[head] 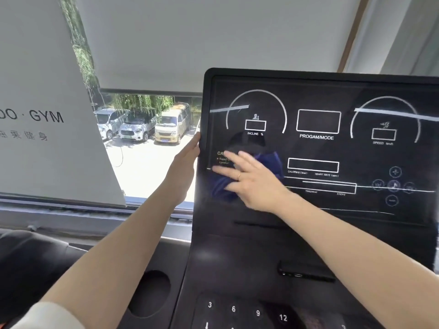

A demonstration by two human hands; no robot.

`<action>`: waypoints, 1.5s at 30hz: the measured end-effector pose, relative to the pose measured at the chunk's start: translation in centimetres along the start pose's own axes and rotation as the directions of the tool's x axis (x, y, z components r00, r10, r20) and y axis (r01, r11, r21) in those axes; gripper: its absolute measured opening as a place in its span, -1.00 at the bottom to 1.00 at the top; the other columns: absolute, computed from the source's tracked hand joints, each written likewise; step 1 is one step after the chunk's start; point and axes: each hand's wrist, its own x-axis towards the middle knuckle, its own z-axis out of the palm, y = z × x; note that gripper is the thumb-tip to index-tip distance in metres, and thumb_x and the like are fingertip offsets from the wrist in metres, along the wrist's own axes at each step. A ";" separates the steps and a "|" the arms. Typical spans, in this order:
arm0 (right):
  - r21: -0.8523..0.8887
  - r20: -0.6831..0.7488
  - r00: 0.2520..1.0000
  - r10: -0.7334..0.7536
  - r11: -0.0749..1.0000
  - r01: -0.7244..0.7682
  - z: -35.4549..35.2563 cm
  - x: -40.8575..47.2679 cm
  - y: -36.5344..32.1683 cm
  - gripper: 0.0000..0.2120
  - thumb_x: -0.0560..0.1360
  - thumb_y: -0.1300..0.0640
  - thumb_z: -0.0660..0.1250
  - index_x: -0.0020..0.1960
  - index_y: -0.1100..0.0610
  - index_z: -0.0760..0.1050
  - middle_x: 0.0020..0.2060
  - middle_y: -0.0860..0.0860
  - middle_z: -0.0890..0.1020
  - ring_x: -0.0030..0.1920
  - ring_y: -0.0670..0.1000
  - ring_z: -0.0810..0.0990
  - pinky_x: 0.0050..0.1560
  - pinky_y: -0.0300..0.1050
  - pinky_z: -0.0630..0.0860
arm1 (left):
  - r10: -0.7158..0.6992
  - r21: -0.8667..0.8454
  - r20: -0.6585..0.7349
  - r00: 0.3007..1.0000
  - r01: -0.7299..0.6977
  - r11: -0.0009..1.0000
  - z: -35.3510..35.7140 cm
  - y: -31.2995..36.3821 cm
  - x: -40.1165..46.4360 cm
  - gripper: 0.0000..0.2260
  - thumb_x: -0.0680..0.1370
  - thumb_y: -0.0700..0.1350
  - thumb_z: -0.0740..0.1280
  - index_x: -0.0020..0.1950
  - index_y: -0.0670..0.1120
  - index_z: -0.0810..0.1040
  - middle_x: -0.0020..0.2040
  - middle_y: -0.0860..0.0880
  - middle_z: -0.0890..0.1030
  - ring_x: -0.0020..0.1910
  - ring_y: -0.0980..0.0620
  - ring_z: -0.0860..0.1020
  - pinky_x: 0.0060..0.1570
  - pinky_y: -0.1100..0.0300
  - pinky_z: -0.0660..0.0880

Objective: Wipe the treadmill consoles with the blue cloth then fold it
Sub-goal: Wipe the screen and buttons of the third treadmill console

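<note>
My open right hand [249, 179] presses one crumpled blue cloth [273, 162] flat on the upright black glossy treadmill console [318, 148]; my left hand [187, 157] grips its left edge.

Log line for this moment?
phase: wiping | right hand presses blue cloth on console lower left | left hand grips console edge

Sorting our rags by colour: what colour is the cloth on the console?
Dark blue cloth, seen in the head view.

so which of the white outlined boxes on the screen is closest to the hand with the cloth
The long calories/heart rate box, just right of the right hand pressing the blue cloth; the others sit higher or farther right.
</note>
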 end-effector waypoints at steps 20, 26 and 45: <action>0.220 -0.119 0.905 0.408 0.900 -0.377 0.8 -0.5 -1.8 -0.74 0.31 0.36 0.23 -0.02 0.19 0.43 0.32 0.18 0.46 0.26 0.22 0.45 0.15 0.10 0.38 | 0.071 0.150 0.091 0.993 -0.084 0.985 0.3 -0.2 -0.9 -0.53 0.64 -0.17 0.06 0.53 0.03 0.04 0.50 0.17 0.12 0.44 0.22 0.12 0.31 0.36 0.07; 0.255 -0.074 0.836 0.544 0.821 -0.512 -0.4 0.4 -1.1 -0.69 0.28 0.43 0.33 -0.01 0.24 0.49 0.44 0.25 0.21 0.28 0.30 0.36 0.16 0.15 0.34 | 0.156 0.271 0.220 0.963 -0.214 0.939 0.2 -0.3 -1.6 -0.40 0.59 -0.06 0.24 0.51 0.08 -0.05 0.39 0.36 0.05 0.34 0.48 0.03 0.24 0.51 0.03; -0.126 -0.023 0.976 0.214 0.968 -0.216 0.5 -1.1 -1.1 -0.46 0.51 -0.08 0.19 0.45 0.03 0.21 0.44 0.05 0.31 0.42 0.15 0.25 0.39 0.12 0.15 | 0.220 0.410 0.127 0.967 -0.253 0.876 0.6 -2.2 -0.6 -0.28 0.50 -0.31 0.23 0.54 -0.05 -0.11 0.55 0.07 -0.06 0.49 0.18 -0.06 0.26 0.51 -0.06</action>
